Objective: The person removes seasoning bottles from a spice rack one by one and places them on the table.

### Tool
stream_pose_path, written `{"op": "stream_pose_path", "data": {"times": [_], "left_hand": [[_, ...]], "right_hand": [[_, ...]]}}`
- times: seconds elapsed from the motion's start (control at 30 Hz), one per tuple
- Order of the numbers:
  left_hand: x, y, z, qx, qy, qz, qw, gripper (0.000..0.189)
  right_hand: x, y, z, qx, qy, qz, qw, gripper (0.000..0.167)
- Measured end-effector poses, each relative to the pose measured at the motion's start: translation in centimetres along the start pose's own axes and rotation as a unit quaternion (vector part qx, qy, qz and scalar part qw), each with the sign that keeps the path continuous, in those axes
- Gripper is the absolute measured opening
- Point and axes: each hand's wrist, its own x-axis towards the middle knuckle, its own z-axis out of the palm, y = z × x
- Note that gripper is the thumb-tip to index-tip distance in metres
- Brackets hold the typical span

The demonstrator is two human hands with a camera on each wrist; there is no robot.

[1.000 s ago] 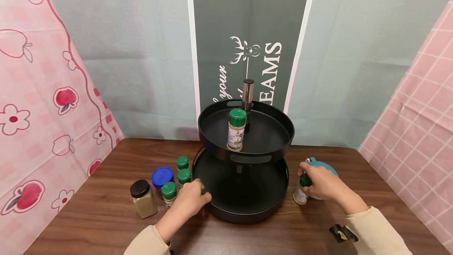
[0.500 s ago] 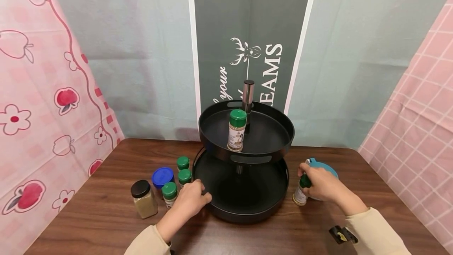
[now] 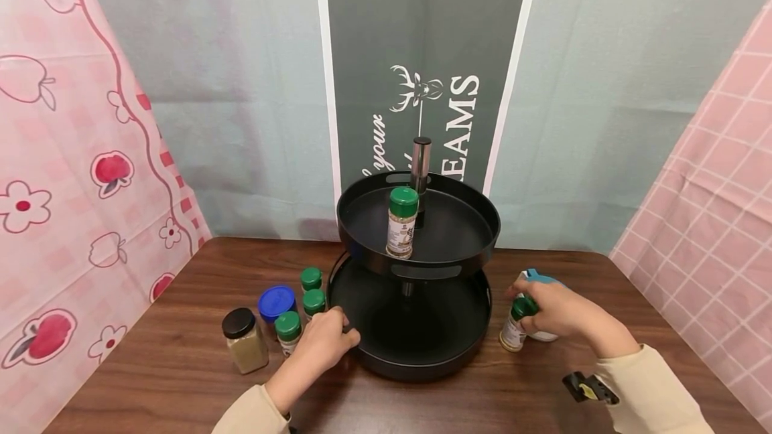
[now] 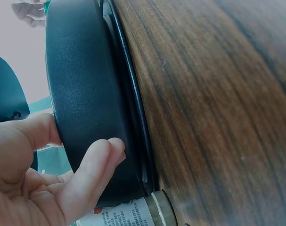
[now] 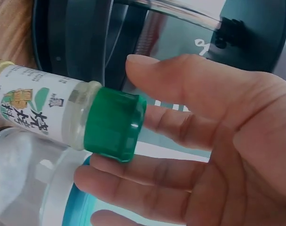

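In the head view, my left hand (image 3: pixel 322 338) is at the left rim of the lower tray of a black two-tier tray stand (image 3: pixel 416 372). The left wrist view shows the tray's wall (image 4: pixel 84 84) held between thumb and fingers. My right hand (image 3: pixel 561 310) is around the green cap of a spice bottle (image 3: pixel 512 335) standing upright on the table, right of the stand. In the right wrist view the thumb is apart from the green cap (image 5: pixel 113 123), and the loosely straight fingers lie beside and behind it. Another green-capped spice bottle (image 3: pixel 402 223) stands on the upper tray.
Left of the stand are several green-capped bottles (image 3: pixel 288 327), a blue-lidded jar (image 3: pixel 277 301) and a black-lidded jar (image 3: pixel 246 343). A clear jar with a blue lid (image 5: pixel 77 202) stands by the right hand's bottle. Curtains hang behind the table (image 3: pixel 181 367).
My right hand has shifted slightly right, and its bottle's green cap shows more. The blue lid behind that hand is more covered. My left hand stays at the tray's rim.
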Motion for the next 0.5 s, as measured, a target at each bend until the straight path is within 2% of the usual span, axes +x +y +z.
{"op": "stream_pose_path", "data": {"times": [0.07, 0.33, 0.5], "left_hand": [[0.1, 0.0, 0.0, 0.002, 0.001, 0.003, 1.0, 0.021], [0.0, 0.2, 0.0, 0.007, 0.0, 0.001, 1.0, 0.016], [-0.1, 0.2, 0.0, 0.006, 0.0, -0.002, 1.0, 0.015]], "right_hand": [[-0.1, 0.0, -0.1, 0.009, -0.003, 0.001, 1.0, 0.038], [-0.2, -1.0, -1.5, 0.047, -0.026, 0.046, 0.9975, 0.043], [-0.1, -1.8, -2.7, 0.052, -0.017, 0.046, 0.9974, 0.046]]}}
